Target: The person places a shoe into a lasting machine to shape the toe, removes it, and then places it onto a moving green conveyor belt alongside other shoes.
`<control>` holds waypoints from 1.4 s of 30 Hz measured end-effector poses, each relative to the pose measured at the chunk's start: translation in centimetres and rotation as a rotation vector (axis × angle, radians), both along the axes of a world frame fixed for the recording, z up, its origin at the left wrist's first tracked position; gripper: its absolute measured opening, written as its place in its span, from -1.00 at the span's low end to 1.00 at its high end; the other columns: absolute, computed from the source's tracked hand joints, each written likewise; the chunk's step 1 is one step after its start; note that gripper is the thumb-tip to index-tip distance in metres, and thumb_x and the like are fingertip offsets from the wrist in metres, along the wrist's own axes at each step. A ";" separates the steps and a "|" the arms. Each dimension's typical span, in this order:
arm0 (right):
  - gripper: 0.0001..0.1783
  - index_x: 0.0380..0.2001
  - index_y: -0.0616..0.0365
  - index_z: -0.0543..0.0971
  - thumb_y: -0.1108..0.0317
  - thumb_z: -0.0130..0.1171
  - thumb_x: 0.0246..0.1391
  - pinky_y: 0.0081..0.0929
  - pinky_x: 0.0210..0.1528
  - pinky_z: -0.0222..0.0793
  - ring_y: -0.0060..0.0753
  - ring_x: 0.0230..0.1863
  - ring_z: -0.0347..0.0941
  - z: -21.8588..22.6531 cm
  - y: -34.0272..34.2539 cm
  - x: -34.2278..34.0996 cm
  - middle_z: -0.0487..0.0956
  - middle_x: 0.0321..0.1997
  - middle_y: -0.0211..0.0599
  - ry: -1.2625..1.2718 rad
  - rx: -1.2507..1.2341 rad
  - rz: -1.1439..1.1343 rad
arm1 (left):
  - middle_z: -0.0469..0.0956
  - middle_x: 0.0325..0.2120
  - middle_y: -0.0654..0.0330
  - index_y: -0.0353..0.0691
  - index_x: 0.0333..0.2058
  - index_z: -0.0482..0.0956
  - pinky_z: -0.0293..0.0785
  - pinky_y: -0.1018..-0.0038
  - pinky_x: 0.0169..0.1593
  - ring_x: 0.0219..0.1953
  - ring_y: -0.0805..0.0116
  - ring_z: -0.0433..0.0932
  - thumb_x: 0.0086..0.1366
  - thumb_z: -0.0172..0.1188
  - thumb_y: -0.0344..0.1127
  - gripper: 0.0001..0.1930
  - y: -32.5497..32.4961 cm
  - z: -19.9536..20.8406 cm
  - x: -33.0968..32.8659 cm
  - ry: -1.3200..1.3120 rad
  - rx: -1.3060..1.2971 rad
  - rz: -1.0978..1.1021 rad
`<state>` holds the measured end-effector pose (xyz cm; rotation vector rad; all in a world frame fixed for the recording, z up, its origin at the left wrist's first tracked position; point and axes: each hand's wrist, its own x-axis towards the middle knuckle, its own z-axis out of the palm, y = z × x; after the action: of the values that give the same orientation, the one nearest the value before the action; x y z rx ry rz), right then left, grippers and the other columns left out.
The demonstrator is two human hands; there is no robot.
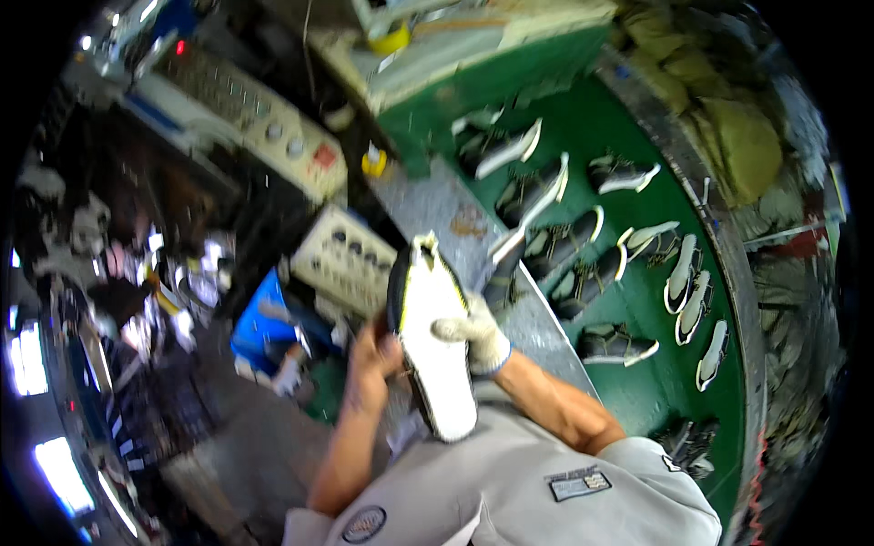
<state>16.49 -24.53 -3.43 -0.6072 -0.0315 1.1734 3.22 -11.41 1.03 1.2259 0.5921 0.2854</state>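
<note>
In front of my chest a dark shoe upper (431, 337) is held with its white underside facing up, one narrow end pointing away from me. Yellowish stitching runs along part of its rim, and a whitish loop stands at the far end. My bare left hand (371, 359) grips its left side, the fingers partly hidden behind it. On the other side, my right hand (480, 335), in a pale knitted glove, clasps the upper with the thumb laid across the white underside.
To the right, a green tabletop (651, 314) carries several dark shoes (587, 278) with white soles. A grey metal ledge (428, 200) lies beside it. Ahead and left are beige control panels (350, 259) with knobs, plus a blue container (264, 318). Fabric heaps (746, 146) line the far right.
</note>
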 end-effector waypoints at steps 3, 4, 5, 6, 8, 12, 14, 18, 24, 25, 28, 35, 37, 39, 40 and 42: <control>-0.01 0.29 0.35 0.37 0.03 0.56 -0.11 -0.34 0.25 0.38 -0.31 0.10 0.51 1.3 4.3 -0.1 0.59 0.10 -0.11 -0.359 -0.260 -0.179 | 0.58 0.04 0.12 -0.36 0.19 0.44 0.42 0.35 0.18 0.06 0.28 0.55 0.18 0.34 -0.36 -0.41 0.8 -4.3 -1.1 -0.041 -0.130 0.036; 0.07 0.35 0.36 0.28 -0.01 0.55 -0.10 -0.34 0.30 0.32 -0.23 0.18 0.47 1.0 4.8 0.7 0.55 0.17 -0.03 -0.543 -0.285 -0.219 | 0.63 -0.06 0.15 -0.34 0.13 0.50 0.50 0.39 0.06 -0.06 0.30 0.61 0.18 0.33 -0.37 -0.48 2.1 -4.3 0.3 -0.040 -0.279 0.004; 0.14 0.40 0.37 0.20 -0.05 0.53 -0.09 -0.33 0.35 0.25 -0.14 0.25 0.42 1.0 5.6 1.3 0.51 0.24 0.05 -0.708 -0.305 -0.229 | 0.64 -0.13 0.15 -0.34 0.07 0.54 0.53 0.40 -0.01 -0.13 0.29 0.64 0.16 0.32 -0.35 -0.52 3.6 -6.4 0.0 0.007 -0.329 0.038; 0.17 0.42 0.37 0.15 -0.06 0.51 -0.07 -0.32 0.38 0.21 -0.10 0.31 0.37 1.9 6.5 2.4 0.46 0.29 0.11 -0.890 -0.348 -0.108 | 0.65 -0.15 0.15 -0.34 0.06 0.55 0.55 0.39 -0.02 -0.16 0.27 0.64 0.15 0.31 -0.32 -0.52 4.6 -7.4 -0.4 -0.021 -0.395 0.118; 0.19 0.45 0.37 0.08 -0.07 0.47 -0.02 -0.29 0.44 0.15 -0.03 0.40 0.30 2.2 8.0 4.9 0.39 0.35 0.25 -1.183 -0.279 -0.070 | 0.65 -0.19 0.11 -0.33 0.04 0.55 0.58 0.33 -0.04 -0.21 0.21 0.64 0.16 0.22 -0.18 -0.50 6.4 -9.1 -0.6 -0.069 -0.547 0.141; -0.37 0.05 0.36 0.56 0.04 0.39 0.10 -0.39 -0.07 0.54 -0.32 -0.17 0.62 5.7 13.5 17.0 0.67 -0.17 -0.03 -1.008 -0.454 -0.219 | 0.54 0.05 -0.10 -0.36 0.26 0.34 0.54 0.14 0.09 -0.02 -0.04 0.58 0.22 0.05 -0.07 -0.32 7.1 -5.2 -1.2 -0.072 -0.576 0.205; -0.59 -0.21 0.28 0.68 0.10 0.37 0.09 -0.50 -0.51 0.50 -0.52 -0.59 0.56 2.8 18.0 26.8 0.66 -0.56 -0.27 -0.953 -0.553 -0.435 | 0.54 0.04 -0.09 -0.36 0.25 0.35 0.54 0.15 0.09 -0.03 -0.02 0.59 0.22 0.06 -0.08 -0.33 7.7 -7.3 -3.2 0.020 -0.520 0.280; -0.74 -0.38 0.27 0.68 0.23 0.35 0.12 -0.46 -0.57 0.47 -0.47 -0.66 0.53 3.2 27.5 43.6 0.64 -0.58 -0.28 -0.870 -0.428 -0.712 | 0.55 0.03 -0.08 -0.36 0.24 0.36 0.54 0.17 0.08 -0.05 0.00 0.59 0.22 0.08 -0.10 -0.35 8.0 -9.8 -4.8 0.176 -0.463 0.479; -0.40 -0.12 0.34 0.66 0.00 0.40 -0.06 -0.21 -0.16 0.56 -0.05 -0.28 0.66 2.9 35.5 57.4 0.69 -0.26 0.12 -1.202 -0.895 -1.082 | 0.56 0.00 -0.05 -0.36 0.21 0.38 0.55 0.20 0.07 -0.07 0.04 0.60 0.22 0.10 -0.13 -0.38 9.3 -10.3 -1.6 0.329 -0.416 0.603; -0.37 -0.12 0.34 0.66 -0.03 0.38 -0.07 -0.14 -0.04 0.52 0.09 -0.16 0.63 3.2 36.6 58.0 0.68 -0.20 0.19 -1.129 -0.848 -1.024 | 0.56 0.00 -0.05 -0.36 0.20 0.38 0.55 0.20 0.06 -0.08 0.04 0.60 0.22 0.11 -0.14 -0.38 9.3 -10.3 -1.1 0.349 -0.413 0.618; -0.37 -0.14 0.35 0.65 -0.05 0.35 -0.06 -0.04 0.07 0.49 0.26 -0.04 0.60 3.0 38.4 59.3 0.66 -0.15 0.26 -1.126 -0.846 -0.972 | 0.57 -0.02 -0.04 -0.36 0.19 0.39 0.55 0.22 0.06 -0.09 0.06 0.60 0.22 0.12 -0.15 -0.40 9.7 -10.5 0.2 0.388 -0.403 0.651; -0.60 -0.33 0.26 0.69 0.07 0.33 0.02 -0.02 -0.01 0.50 0.23 -0.11 0.61 2.4 39.5 61.1 0.66 -0.20 0.21 -1.164 -0.721 -1.035 | 0.58 -0.05 -0.01 -0.36 0.16 0.42 0.55 0.25 0.04 -0.12 0.11 0.61 0.22 0.15 -0.19 -0.44 10.4 -10.8 2.2 0.441 -0.389 0.690; -0.61 -0.32 0.27 0.68 0.09 0.34 0.01 -0.01 -0.02 0.51 0.24 -0.15 0.61 2.1 39.7 61.6 0.66 -0.24 0.19 -1.240 -0.755 -1.085 | 0.59 -0.06 -0.01 -0.36 0.15 0.42 0.55 0.26 0.04 -0.13 0.12 0.61 0.22 0.15 -0.20 -0.45 10.4 -10.9 2.5 0.450 -0.389 0.697; -0.60 -0.29 0.26 0.66 0.10 0.35 0.01 -0.01 -0.02 0.51 0.24 -0.15 0.61 2.0 39.8 62.0 0.66 -0.25 0.20 -1.280 -0.751 -1.060 | 0.59 -0.07 0.00 -0.36 0.14 0.43 0.55 0.28 0.03 -0.13 0.13 0.61 0.22 0.16 -0.21 -0.46 10.6 -10.9 3.0 0.455 -0.388 0.701; -0.60 -0.28 0.26 0.65 0.10 0.36 0.00 -0.01 -0.02 0.51 0.23 -0.15 0.61 1.9 39.8 62.1 0.66 -0.26 0.20 -1.298 -0.748 -1.049 | 0.59 -0.07 0.01 -0.36 0.14 0.43 0.56 0.28 0.03 -0.14 0.14 0.61 0.22 0.16 -0.21 -0.46 10.5 -10.9 3.0 0.460 -0.387 0.705; -0.59 -0.27 0.26 0.63 0.09 0.36 0.00 0.00 -0.02 0.51 0.23 -0.14 0.60 1.7 39.7 62.3 0.65 -0.26 0.22 -1.293 -0.743 -0.997 | 0.60 -0.08 0.01 -0.36 0.13 0.44 0.56 0.29 0.02 -0.15 0.15 0.61 0.22 0.17 -0.22 -0.47 10.4 -10.9 3.3 0.468 -0.384 0.707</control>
<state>78.77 15.15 -1.72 -1.7058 -0.3547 -0.3588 6.51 -0.96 -9.84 0.6704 1.4202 0.4510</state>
